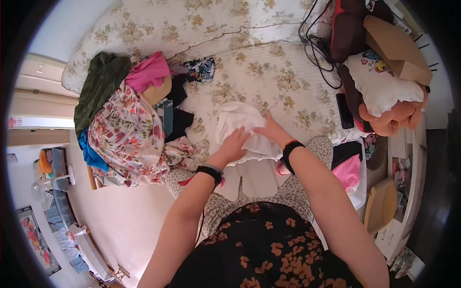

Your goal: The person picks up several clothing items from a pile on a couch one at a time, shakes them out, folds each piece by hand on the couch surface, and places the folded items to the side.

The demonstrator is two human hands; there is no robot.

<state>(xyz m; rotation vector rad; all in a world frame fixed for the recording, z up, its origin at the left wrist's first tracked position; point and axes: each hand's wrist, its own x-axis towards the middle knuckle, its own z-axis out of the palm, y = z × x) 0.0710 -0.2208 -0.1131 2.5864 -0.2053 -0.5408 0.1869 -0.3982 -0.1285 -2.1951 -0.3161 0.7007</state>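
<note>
Left hand (234, 145): fingers together and nearly flat, palm down, pressed onto the white garment (240, 126); nothing gripped, contact only.

Right hand (272, 130): fingers likewise extended and flat, resting on the same cloth at its right edge; no pinch visible.

White garment: lies directly under both sets of fingertips and extends beyond them, up and to the left. Long axis runs roughly from the wrists away toward the far side of the bed. Both hands are in contact, so neither is nearer; the left covers the near middle, the right the right-hand border.

Floral bedspread (269, 72): beneath the garment on all sides.

Heap of clothes (127, 120): well to the left of the left fingers; flowered, pink and dark green pieces.

Black phone (344, 111): well to the right of the right fingers, beside a stuffed toy (384, 91).

Black cables (317, 48): far beyond the right fingers.
</note>
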